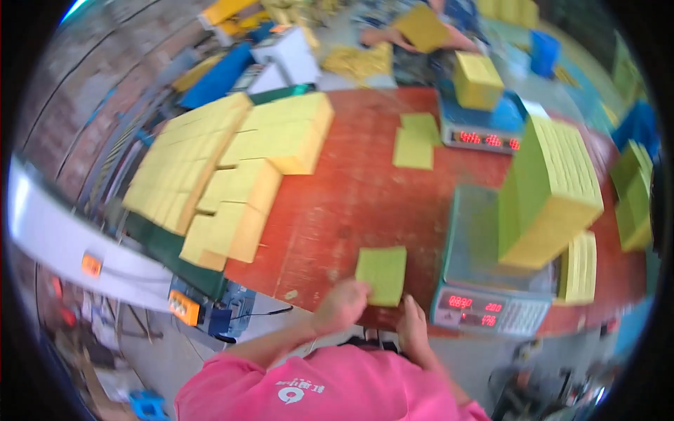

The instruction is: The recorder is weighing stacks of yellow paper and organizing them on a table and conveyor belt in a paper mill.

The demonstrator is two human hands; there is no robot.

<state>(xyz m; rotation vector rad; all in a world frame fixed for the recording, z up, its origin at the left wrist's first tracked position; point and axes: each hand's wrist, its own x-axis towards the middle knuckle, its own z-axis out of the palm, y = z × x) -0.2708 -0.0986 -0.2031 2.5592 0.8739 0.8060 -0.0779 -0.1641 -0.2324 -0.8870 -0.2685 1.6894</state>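
A square of yellow-green paper (381, 274) is at the near edge of the red table; its thickness is hard to make out. My left hand (342, 306) is closed on its lower left edge, fingertips at the paper. At the lower right corner my right hand (413, 324) has its fingers pressed together against the paper's side, partly blurred. Just right of it stands a scale (491, 309) with red lit digits, and a tall block of stacked yellow paper (544, 193) rests on its pan. Two loose paper squares (414, 146) lie farther back on the table.
Rows of yellow paper blocks (189, 158) line the left side of the red table (330, 189). Across it, a co-worker's hands hold a yellow sheet (423, 28) behind a second scale (481, 140) bearing a paper block (479, 81). More paper (579, 270) stands behind the near scale.
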